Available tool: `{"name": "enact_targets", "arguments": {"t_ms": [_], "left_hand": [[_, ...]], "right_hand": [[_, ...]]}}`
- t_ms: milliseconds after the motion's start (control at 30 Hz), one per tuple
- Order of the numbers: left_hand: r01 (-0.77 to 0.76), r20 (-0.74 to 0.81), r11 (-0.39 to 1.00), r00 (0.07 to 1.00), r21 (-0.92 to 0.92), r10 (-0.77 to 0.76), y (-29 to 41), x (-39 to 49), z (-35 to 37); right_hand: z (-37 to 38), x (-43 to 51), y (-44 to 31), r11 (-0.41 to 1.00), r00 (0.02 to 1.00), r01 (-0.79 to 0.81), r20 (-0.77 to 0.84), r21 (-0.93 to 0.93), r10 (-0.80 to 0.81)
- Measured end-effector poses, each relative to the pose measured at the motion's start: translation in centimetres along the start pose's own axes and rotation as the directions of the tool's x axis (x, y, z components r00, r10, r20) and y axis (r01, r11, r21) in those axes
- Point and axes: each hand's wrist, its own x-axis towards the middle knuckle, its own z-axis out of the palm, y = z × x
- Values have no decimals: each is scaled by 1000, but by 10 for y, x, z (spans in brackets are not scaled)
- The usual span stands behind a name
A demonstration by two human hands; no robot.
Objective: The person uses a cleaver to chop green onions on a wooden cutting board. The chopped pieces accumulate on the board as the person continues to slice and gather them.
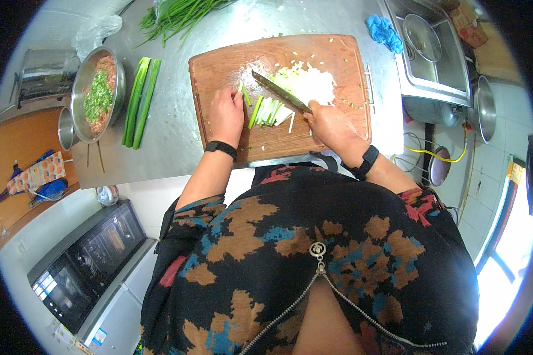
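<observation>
On a wooden cutting board [231, 133], my right hand [333, 124] grips the handle of a kitchen knife [280, 91], its blade pointing up and left. Beneath and beside the blade lie long strips of green onion [271, 112]. A pile of chopped white and pale green onion [308, 83] spreads behind the knife. My left hand [228, 111] is on the left part of the board, with a thin green-white onion strip [240, 87] at its thumb and fingertips. Another green strip [247, 96] lies just right of that hand.
Left of the board are long green onion stalks [141, 104] and a metal bowl [120, 84] of minced meat topped with chopped greens. A bunch of thin green leaves [182, 17] lies at the back. A blue cloth [384, 33] sits beside the sink [408, 75] at right.
</observation>
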Motion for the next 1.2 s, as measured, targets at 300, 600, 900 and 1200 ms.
{"name": "enact_targets", "arguments": {"t_ms": [300,600,900,1200], "left_hand": [[-96,119,994,988,-47,101,9,-6,7],[-112,186,992,975,-52,120,35,-32,-2],[-220,147,946,971,237,188,72,-54,26],[-214,154,974,968,77,200,56,-55,20]], "right_hand": [[-1,1,0,1000,1000,23,-2,-4,-23],[-7,1,-5,1000,999,0,42,-6,0],[-7,6,-7,1000,998,-14,60,-15,15],[-2,6,-2,1000,998,22,52,-6,-22]]}}
